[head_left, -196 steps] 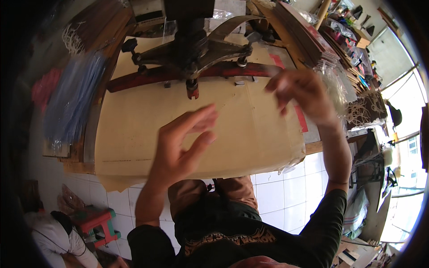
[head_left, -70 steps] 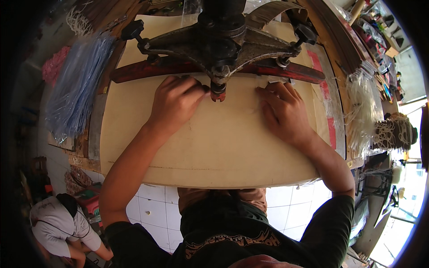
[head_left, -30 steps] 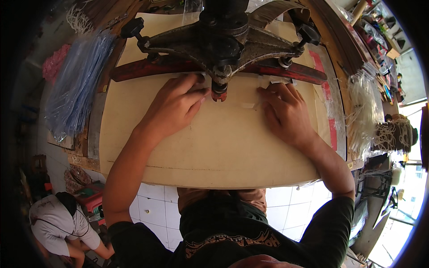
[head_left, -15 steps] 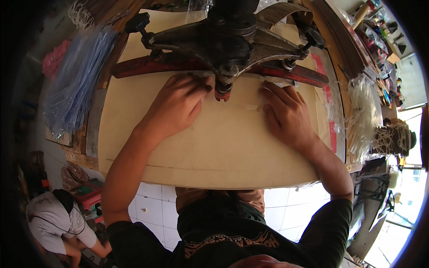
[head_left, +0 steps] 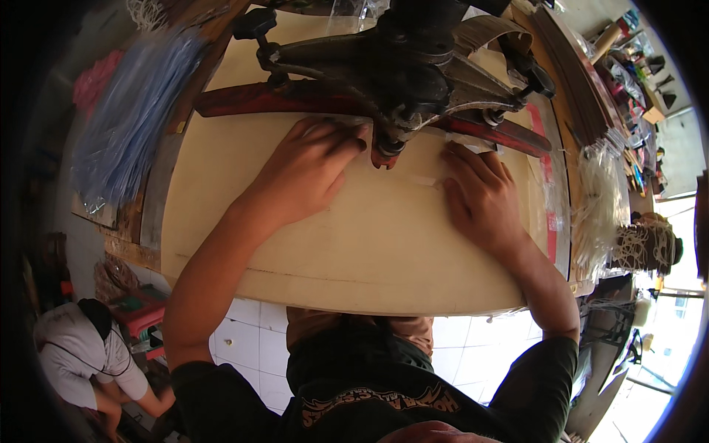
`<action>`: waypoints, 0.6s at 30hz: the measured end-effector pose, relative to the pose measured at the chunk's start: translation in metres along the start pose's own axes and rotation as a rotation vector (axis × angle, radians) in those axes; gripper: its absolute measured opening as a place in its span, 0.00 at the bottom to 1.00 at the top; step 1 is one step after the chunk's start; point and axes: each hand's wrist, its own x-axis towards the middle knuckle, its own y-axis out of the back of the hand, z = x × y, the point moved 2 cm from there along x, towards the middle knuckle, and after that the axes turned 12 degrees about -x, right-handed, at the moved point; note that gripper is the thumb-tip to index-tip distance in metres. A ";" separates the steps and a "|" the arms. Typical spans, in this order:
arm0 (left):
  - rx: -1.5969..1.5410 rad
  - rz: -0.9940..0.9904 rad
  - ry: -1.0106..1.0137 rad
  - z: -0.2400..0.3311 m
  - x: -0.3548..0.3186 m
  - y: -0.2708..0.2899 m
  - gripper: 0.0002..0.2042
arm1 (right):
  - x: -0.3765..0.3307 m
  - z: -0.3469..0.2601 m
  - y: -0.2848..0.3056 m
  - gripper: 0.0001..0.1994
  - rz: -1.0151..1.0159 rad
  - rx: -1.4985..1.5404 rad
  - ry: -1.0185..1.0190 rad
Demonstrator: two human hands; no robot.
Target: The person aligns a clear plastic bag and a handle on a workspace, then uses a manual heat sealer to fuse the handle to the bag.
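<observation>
My left hand (head_left: pixel 314 166) rests on a large cream-coloured board (head_left: pixel 354 236), left of a dark metal press head (head_left: pixel 413 88). Its fingers are bent and drawn together, their tips beside a long red bar (head_left: pixel 255 100) under the press head. What they pinch, if anything, is hidden. My right hand (head_left: pixel 484 196) lies on the board at the other side. Its fingers reach forward, slightly bent, and the thumb stands apart. Clear plastic film (head_left: pixel 467 139) shows by those fingertips, partly under the bar. Black knobs (head_left: pixel 254 24) stick up from the press arms.
Bluish plastic sleeves (head_left: pixel 140 125) hang at the left, with a pink bundle (head_left: pixel 98 74) beyond. At the right are clear plastic strips (head_left: pixel 594 196) and a rack of tools (head_left: pixel 642 81). A person in a white shirt (head_left: pixel 70 362) bends down at the lower left.
My view has tilted and shifted slightly, so the press head appears a little farther right. Both hands keep nearly the same places on the board.
</observation>
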 end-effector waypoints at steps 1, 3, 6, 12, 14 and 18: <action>0.002 0.002 0.006 0.000 0.000 0.000 0.20 | 0.001 -0.001 0.003 0.17 -0.009 0.018 -0.005; -0.005 -0.005 0.010 -0.001 0.000 -0.001 0.19 | 0.002 -0.003 0.005 0.18 -0.022 0.034 -0.010; 0.007 -0.031 0.006 -0.005 -0.002 -0.004 0.16 | 0.003 -0.003 0.005 0.18 -0.025 0.038 -0.006; 0.031 -0.029 -0.005 -0.005 -0.001 -0.006 0.13 | 0.005 -0.001 0.004 0.17 -0.014 0.025 0.005; 0.025 -0.022 -0.010 -0.005 0.000 -0.006 0.15 | 0.003 0.002 0.000 0.16 -0.027 -0.006 0.008; 0.002 -0.024 -0.008 -0.005 0.000 -0.006 0.18 | 0.003 0.002 -0.002 0.16 -0.037 -0.016 0.011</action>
